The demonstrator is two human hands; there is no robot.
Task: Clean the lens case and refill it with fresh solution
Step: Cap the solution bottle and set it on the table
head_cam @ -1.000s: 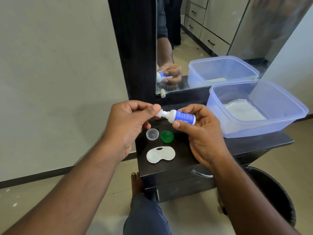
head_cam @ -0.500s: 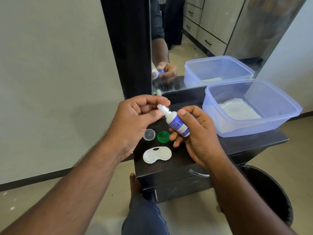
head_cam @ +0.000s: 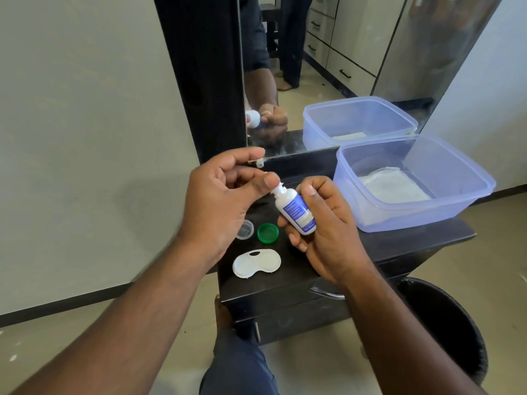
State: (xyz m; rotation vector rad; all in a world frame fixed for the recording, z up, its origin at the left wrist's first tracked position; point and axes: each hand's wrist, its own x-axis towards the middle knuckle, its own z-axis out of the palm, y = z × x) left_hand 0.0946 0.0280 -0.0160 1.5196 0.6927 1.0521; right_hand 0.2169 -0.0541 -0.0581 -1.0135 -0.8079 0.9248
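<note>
My right hand grips a small white solution bottle with a blue label, tilted with its neck up and to the left. My left hand pinches at the bottle's top with thumb and fingers; the cap there is mostly hidden under the thumb. Below the hands, the white lens case lies open on the black cabinet top. Its green cap and clear cap lie just behind it, side by side.
A clear blue-tinted plastic tub with a white cloth inside stands at the right of the cabinet. A mirror rises behind, with a small white object on its ledge. A black bin stands on the floor at lower right.
The bottle has swung from lying sideways to standing more upright, neck up-left. Both hands stay at the bottle, the left still pinching its top.
</note>
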